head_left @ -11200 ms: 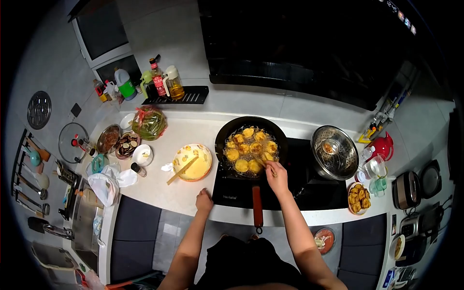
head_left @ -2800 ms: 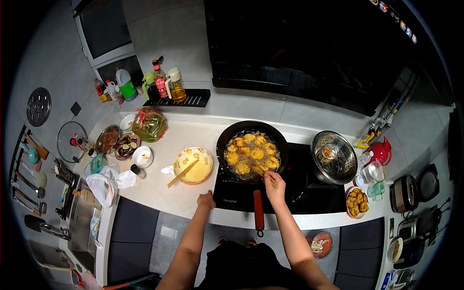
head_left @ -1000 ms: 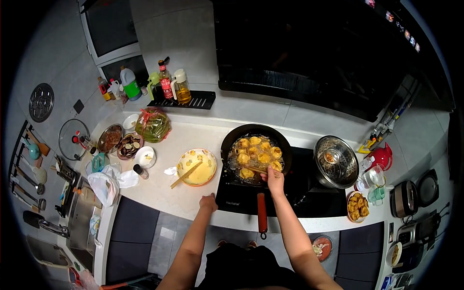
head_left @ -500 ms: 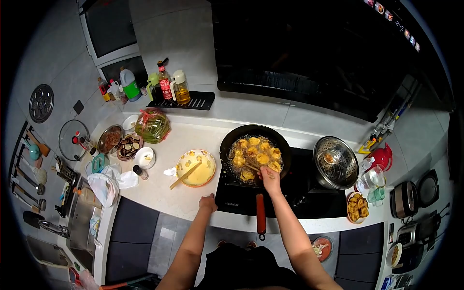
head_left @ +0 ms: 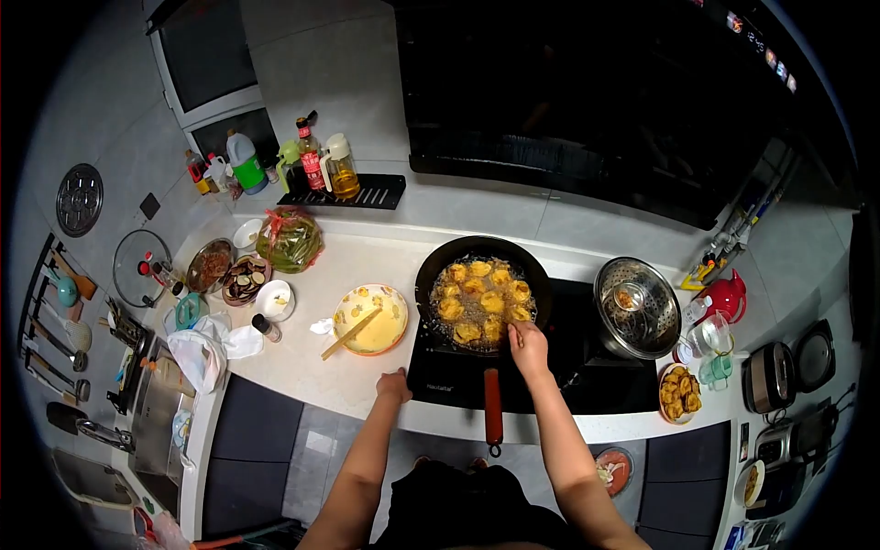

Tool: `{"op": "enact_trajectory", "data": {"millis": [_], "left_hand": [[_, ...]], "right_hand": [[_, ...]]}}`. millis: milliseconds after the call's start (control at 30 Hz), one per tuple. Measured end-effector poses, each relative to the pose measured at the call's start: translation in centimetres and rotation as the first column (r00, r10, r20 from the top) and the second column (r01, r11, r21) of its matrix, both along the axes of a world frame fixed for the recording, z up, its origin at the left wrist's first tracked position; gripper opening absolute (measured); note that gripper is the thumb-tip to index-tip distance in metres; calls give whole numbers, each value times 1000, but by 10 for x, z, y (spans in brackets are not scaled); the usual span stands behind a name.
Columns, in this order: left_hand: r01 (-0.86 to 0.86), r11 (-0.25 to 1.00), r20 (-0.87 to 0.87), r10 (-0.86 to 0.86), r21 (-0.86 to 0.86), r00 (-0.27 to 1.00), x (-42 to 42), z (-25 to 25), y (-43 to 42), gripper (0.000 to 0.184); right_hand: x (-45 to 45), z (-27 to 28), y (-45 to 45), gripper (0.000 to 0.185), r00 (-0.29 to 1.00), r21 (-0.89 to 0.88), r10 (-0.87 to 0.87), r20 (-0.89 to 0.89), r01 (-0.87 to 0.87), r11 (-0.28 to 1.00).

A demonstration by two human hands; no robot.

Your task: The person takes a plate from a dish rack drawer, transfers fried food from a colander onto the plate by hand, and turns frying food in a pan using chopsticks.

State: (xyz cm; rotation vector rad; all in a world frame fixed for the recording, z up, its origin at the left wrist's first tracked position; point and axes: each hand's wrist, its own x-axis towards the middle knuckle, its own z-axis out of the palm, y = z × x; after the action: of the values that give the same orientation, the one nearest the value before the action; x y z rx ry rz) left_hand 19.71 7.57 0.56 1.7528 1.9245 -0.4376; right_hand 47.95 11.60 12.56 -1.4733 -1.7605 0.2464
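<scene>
Golden battered pieces fry in bubbling oil inside a black wok with a red handle. My right hand is over the wok's lower right rim, closed on chopsticks, whose tips point into the oil and are hard to make out. At the counter's front edge, left of the hob, rests my left hand, its fingers curled in with nothing visible in them. Beyond it stands a patterned bowl of pale yellow batter, with another pair of chopsticks lying across it.
To the wok's right sits a steel colander on the black hob. A plate of fried pieces stands at the right counter end. Leftward are a white bowl, sliced eggplant and a bag of green vegetables.
My right hand has moved right and slightly toward me, from over the frying pieces to the wok's lower right rim. Some pieces have shifted in the oil. My left hand stays put.
</scene>
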Motion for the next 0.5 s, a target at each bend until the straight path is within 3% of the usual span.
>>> {"op": "enact_trajectory", "data": {"millis": [167,200,333,500], "left_hand": [[-2,1000,11,2,1,1000,2,4,-1,53],[-2,1000,13,2,3,1000,2,2,0,53],[-17,1000,17,17,-2,1000,1,-3,1,53],[-15,1000,7,15,8,1000,1,-8,2,53]], "right_hand": [[4,5,-9,12,988,16,43,-152,-41,999],[7,10,-11,15,984,-39,-18,-177,11,999],[23,19,1,19,960,98,-137,-244,165,981],[42,-12,34,30,840,-120,-231,-491,198,973]]}}
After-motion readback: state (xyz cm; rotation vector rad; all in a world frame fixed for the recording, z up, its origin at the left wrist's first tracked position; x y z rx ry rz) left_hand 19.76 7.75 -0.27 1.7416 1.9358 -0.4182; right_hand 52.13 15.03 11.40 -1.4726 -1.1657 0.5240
